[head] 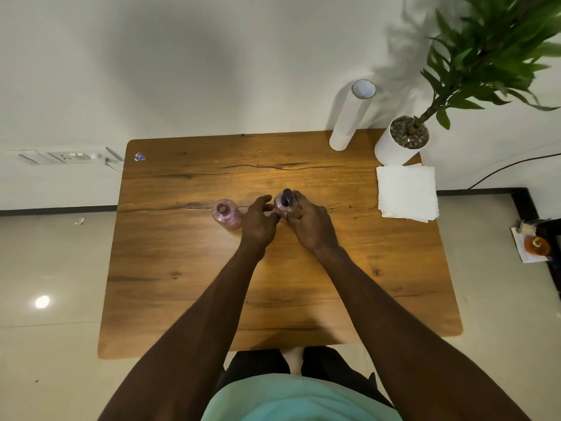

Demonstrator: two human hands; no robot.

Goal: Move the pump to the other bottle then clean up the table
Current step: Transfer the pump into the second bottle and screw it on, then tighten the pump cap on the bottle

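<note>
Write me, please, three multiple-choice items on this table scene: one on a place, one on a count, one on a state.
1. Where is the napkin stack?
A. the table's right edge, by the plant pot
B. the left edge
C. the floor

2. How many pink bottles?
A. one
B. two
C. three

3. What is the left bottle's neck?
A. pumped
B. capped
C. open

Answers:
1 A, the stack lies just in front of the pot.
2 B, the other bottle, with the pump, sits in the right hand.
3 C, its mouth shows bare, beside the left hand.
</note>
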